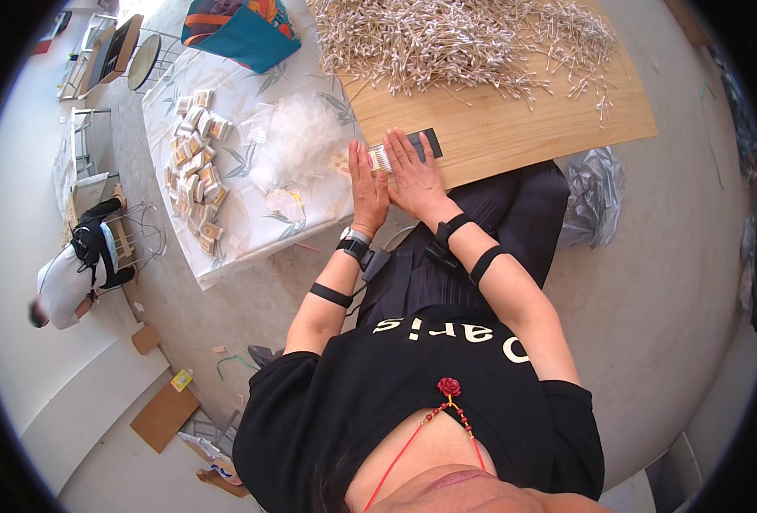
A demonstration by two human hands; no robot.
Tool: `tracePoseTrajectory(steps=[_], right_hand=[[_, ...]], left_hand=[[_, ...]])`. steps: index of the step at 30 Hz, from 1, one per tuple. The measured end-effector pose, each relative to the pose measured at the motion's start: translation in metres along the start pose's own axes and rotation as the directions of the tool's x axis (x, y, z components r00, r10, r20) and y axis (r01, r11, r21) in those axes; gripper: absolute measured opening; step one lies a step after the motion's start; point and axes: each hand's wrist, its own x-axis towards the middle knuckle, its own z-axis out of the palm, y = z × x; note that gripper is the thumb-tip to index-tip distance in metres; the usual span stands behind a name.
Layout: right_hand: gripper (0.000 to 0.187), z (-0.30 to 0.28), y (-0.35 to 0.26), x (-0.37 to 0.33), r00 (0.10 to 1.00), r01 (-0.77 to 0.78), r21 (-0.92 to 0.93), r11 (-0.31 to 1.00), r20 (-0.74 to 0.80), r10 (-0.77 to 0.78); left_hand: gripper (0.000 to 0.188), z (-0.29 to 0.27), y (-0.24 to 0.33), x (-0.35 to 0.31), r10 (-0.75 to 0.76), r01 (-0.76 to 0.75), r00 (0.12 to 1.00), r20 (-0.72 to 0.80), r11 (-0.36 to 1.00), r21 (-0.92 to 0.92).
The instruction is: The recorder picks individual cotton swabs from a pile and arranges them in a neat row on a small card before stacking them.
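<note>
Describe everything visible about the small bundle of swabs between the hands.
The bundle of cotton swabs is a short, tight row of thin pale sticks lying flat at the near edge of the wooden board. The left hand presses its left end; the right hand lies over its right side, partly hiding it. A dark flat strip lies just behind it.

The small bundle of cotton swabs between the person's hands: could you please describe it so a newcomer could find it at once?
Start at the wooden board. At its near edge lies a dark flat strip; there the left hand and right hand press the bundle. Unlike the loose swab heap, its swabs lie parallel.
</note>
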Motion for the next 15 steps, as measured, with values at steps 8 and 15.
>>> tracePoseTrajectory(steps=[8,15], right_hand=[[0.094,0.002,0.003,-0.001,0.999,-0.045,-0.011,0.999,0.017,0.045],[0.096,-0.003,-0.003,-0.002,0.995,-0.100,0.051,0.994,0.022,0.099]], left_hand=[[0.067,-0.014,0.003,-0.001,-0.002,-0.004,0.999,0.053,0.995,0.099],[0.073,-0.017,-0.010,-0.013,-0.190,0.174,0.978,-0.081,0.969,-0.173]])
